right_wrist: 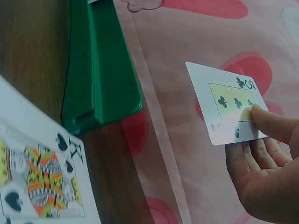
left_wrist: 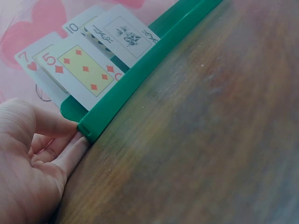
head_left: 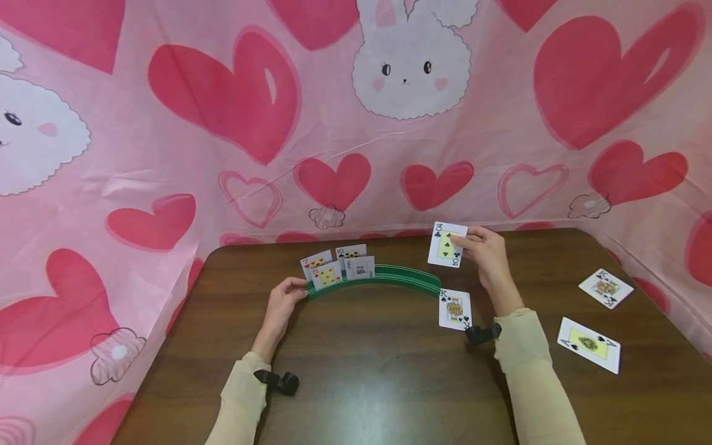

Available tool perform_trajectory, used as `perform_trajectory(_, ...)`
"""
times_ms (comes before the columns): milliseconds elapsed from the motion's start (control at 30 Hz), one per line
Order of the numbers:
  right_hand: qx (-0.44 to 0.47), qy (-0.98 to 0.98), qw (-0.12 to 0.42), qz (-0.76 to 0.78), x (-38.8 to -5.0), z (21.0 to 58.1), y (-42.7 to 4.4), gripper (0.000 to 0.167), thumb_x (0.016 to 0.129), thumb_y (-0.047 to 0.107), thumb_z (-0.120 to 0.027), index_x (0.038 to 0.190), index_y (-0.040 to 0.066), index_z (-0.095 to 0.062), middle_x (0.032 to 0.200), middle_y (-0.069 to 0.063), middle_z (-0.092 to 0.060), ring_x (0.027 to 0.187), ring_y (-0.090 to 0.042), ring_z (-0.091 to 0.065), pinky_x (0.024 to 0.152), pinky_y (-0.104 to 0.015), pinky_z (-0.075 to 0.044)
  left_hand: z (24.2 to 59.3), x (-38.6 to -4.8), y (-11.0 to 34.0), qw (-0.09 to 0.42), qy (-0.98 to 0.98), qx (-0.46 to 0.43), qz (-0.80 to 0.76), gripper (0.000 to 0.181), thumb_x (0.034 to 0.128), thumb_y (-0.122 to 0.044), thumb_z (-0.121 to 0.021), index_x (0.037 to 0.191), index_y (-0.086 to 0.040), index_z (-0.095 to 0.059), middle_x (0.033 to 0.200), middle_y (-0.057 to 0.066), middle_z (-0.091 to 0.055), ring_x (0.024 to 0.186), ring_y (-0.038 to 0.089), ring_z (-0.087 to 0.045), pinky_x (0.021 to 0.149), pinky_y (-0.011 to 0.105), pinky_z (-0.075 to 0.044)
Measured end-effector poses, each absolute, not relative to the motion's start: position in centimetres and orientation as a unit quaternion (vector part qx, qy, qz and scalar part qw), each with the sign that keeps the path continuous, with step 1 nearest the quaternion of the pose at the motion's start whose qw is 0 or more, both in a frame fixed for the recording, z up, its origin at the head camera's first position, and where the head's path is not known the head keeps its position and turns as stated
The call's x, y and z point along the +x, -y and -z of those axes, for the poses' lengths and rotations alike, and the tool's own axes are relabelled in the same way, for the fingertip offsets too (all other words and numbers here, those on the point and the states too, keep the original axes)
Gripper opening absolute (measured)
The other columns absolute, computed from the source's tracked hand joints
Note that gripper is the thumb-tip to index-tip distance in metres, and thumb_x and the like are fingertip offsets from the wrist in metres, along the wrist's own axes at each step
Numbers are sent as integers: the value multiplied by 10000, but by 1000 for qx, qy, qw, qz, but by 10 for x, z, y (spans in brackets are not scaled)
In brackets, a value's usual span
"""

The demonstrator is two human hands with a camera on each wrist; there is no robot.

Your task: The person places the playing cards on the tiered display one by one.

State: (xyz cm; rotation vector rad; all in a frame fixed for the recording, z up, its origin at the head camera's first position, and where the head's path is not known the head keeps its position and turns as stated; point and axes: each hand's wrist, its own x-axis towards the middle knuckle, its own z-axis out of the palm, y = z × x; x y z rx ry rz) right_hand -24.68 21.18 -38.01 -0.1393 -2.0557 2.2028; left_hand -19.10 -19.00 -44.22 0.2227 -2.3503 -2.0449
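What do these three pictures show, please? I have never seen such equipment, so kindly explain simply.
There is no robot here, only a person working bare-handed. The wide picture comes from a camera on the head; the two close ones come from wrist cameras, one per wrist. On the brown table stands a curved green holder with a seven of hearts, a five of diamonds, a ten and what looks like a joker. The left hand grips the holder's left end. The right hand holds up a three of clubs. A king of spades is near the holder's right end; farther right lie another king and an ace of spades.
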Motion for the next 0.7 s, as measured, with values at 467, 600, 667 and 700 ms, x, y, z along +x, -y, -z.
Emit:
perform_trajectory(467,-38,652,64,-755,-247,376,-194,314,760,67,-672,1034,-51,-574,791,14,-647,704,-115,-615,663,-258,-496,461,-201,196,15,754,78,652,204,818,-27,-564,1017,2,-595,1087,116,-554,947,178,-507,775,236,-400)
perform_trajectory(600,-28,648,60,-759,-247,376,-190,324,802,35,-613,1091,-86,-532,831,0,-637,726,-115,-609,662,-242,-492,461,-201,196,18,758,74,648,197,819,-40,-564,1011,-12,-596,1088,107,-558,951,183,-516,793,251,-403)
perform_trajectory(667,-18,651,58,-757,-248,377,-188,315,826,25,-575,1109,-99,-514,852,-7,-631,740,-118,-604,666,-236,-489,461,-201,196,16,759,73,646,192,823,-46,-559,1009,-18,-594,1090,101,-558,954,185,-515,803,262,-400)
perform_trajectory(700,-13,653,57,-755,-248,378,-187,314,834,20,-560,1117,-107,-505,859,-12,-630,744,-121,-600,665,-234,-488,462,-201,197,16,759,73,647,190,823,-48,-558,1007,-22,-594,1089,98,-559,954,186,-515,808,268,-399)
